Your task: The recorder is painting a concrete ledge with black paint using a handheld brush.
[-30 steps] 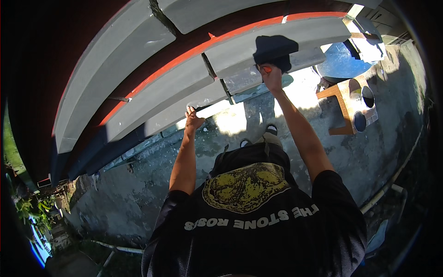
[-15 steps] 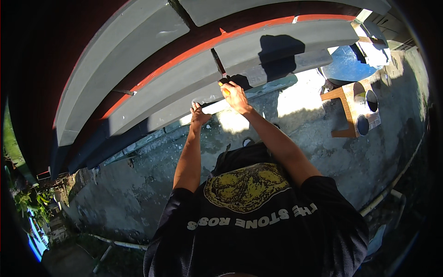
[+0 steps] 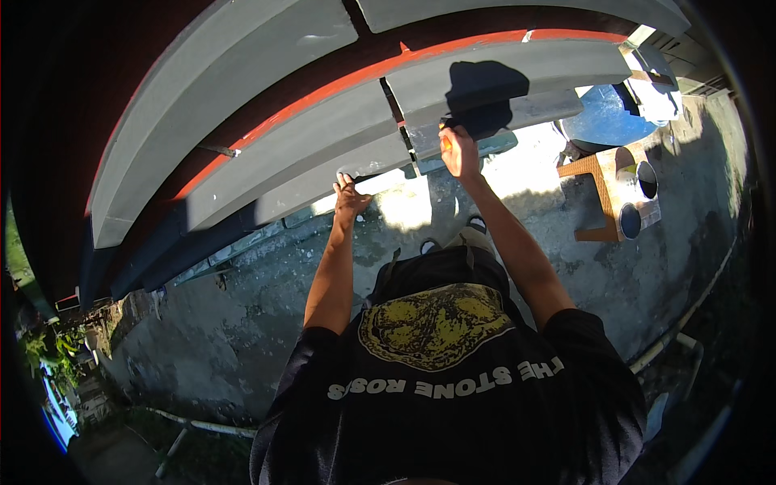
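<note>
My right hand (image 3: 461,153) is closed round what looks like an orange-handled paintbrush (image 3: 445,143), its head mostly hidden. It is at the lower edge of the lowest grey board (image 3: 453,115), right of a dark vertical gap (image 3: 394,105). The board looks glossy between that gap and the hand. My left hand (image 3: 349,200) rests its fingertips on the same board's lower edge, left of the gap, with the thumb apart. A dark shadow falls across the boards above my right hand.
Higher up runs a red strip (image 3: 291,109) with another grey board (image 3: 226,89) above it. To the right, a brown stool (image 3: 602,198) bears two round containers (image 3: 632,221) with dark tops. Behind it sits a blue rounded vessel (image 3: 606,117). Pipes (image 3: 663,347) run along the worn concrete floor's edge.
My right hand has moved right with the paintbrush, from the dark gap to the board beyond it. My left hand has stayed at nearly the same place on the board's edge.
</note>
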{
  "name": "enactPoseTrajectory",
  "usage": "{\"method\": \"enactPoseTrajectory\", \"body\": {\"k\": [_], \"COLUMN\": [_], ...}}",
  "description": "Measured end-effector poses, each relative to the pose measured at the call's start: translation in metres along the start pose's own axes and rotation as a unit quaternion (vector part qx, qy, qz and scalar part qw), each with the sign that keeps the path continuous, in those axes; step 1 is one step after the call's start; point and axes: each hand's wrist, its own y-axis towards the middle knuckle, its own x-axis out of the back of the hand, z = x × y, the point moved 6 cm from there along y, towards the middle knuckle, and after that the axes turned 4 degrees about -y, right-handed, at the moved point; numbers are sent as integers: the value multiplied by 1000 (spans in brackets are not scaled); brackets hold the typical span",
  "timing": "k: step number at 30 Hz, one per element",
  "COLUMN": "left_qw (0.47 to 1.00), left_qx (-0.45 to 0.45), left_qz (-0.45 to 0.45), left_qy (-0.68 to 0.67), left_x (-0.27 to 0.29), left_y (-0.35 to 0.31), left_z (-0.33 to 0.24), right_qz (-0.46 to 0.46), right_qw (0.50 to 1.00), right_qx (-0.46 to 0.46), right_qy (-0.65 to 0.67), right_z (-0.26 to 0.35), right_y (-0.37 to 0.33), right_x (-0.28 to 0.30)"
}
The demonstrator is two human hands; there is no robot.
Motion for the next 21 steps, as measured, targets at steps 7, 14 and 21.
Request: {"method": "enactPoseTrajectory", "body": {"k": [7, 14, 21], "left_qw": [993, 990, 986], "left_qx": [83, 89, 123], "left_qz": [13, -84, -101], "left_qy": [-81, -66, -40], "left_x": [9, -5, -2], "left_y": [-15, -29, -31], "left_z": [8, -3, -29], "right_qz": [60, -116, -131], "right_qw": [983, 974, 869], "right_qx": [-25, -72, -419], "right_qy": [173, -182, -229], "right_z": [39, -128, -213], "right_y": [-16, -44, -315], "right_x": [2, 174, 278]}}
